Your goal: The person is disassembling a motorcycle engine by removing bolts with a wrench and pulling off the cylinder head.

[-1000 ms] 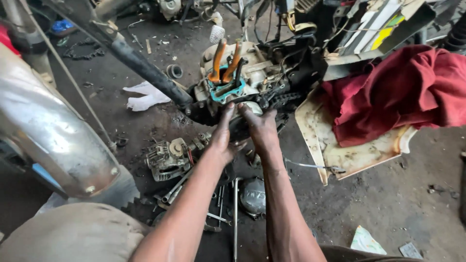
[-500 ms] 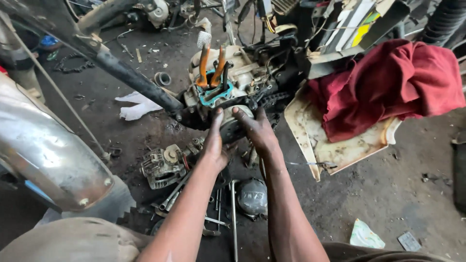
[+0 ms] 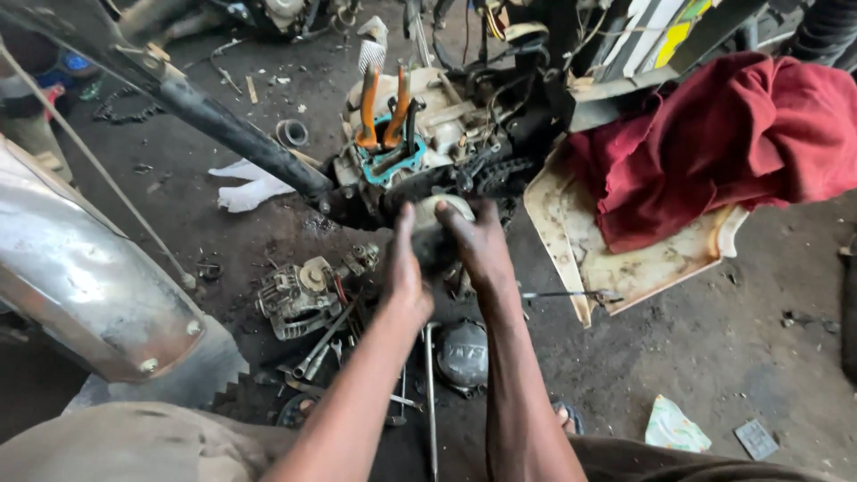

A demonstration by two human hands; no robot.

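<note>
Both my hands reach forward to a greasy motorcycle engine (image 3: 420,134) lying on the dirt floor. My left hand (image 3: 403,268) and my right hand (image 3: 478,243) clasp a round grey metal part (image 3: 437,223) at the engine's near side, fingers wrapped round it from either side. A teal gasket (image 3: 393,165) and two orange-handled tools (image 3: 382,109) stand on top of the engine. A dark frame tube (image 3: 232,134) runs in from the upper left to the engine.
A red cloth (image 3: 714,143) lies on a cream plastic panel (image 3: 625,259) at right. A cylinder head (image 3: 299,299), wrenches (image 3: 321,344) and a dark round cover (image 3: 464,353) lie below my hands. A chrome fender (image 3: 80,277) fills the left. A white rag (image 3: 245,187) lies behind.
The view has shifted a little, so engine and hands sit slightly lower and to the right. Both hands stay clasped on the round part.
</note>
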